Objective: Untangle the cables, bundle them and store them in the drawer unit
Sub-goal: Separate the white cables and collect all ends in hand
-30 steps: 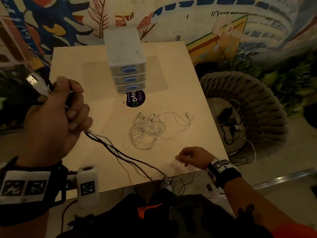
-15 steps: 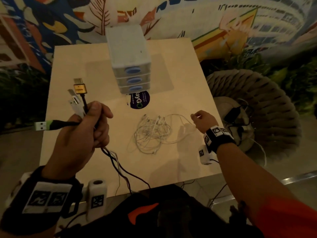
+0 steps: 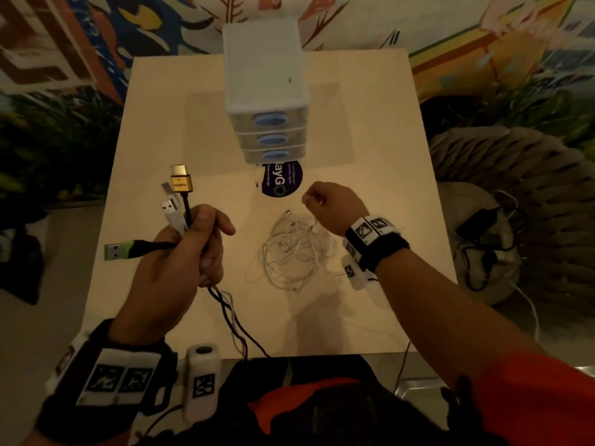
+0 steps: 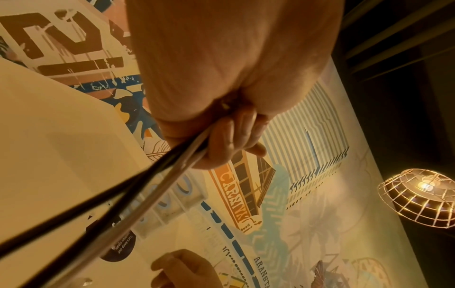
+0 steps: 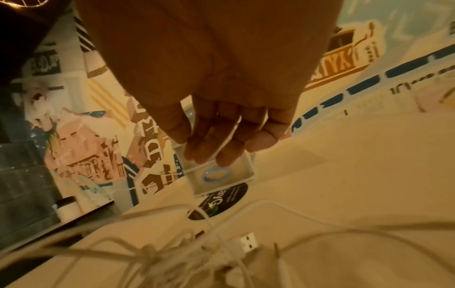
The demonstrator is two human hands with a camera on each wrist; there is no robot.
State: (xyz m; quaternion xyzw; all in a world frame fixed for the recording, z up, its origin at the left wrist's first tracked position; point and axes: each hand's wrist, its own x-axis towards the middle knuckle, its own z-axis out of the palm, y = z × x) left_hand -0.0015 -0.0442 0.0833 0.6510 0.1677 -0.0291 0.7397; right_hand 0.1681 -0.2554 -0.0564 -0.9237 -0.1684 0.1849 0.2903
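White tangle [image 3: 294, 251] lying mid-desk [image 3: 370, 130], toward right edge. Left hand [image 3: 180, 262] fisted round dark cables [image 3: 231, 313]; plugs up. Right hand [image 3: 333, 204] curled, pinching one white strand. Risk: pulling tightens knots, drags tangle over near edge. Drawer unit [image 3: 265, 91] at far edge, drawers closed; open room left.

A tangled heap of thin white cables [image 3: 291, 252] lay on the table. Several cables [image 3: 180, 204], one gold-tipped, one green-collared, one white, stood bunched above it, trailing off the near edge. A white three-drawer unit [image 3: 265, 91] stood behind, drawers closed.
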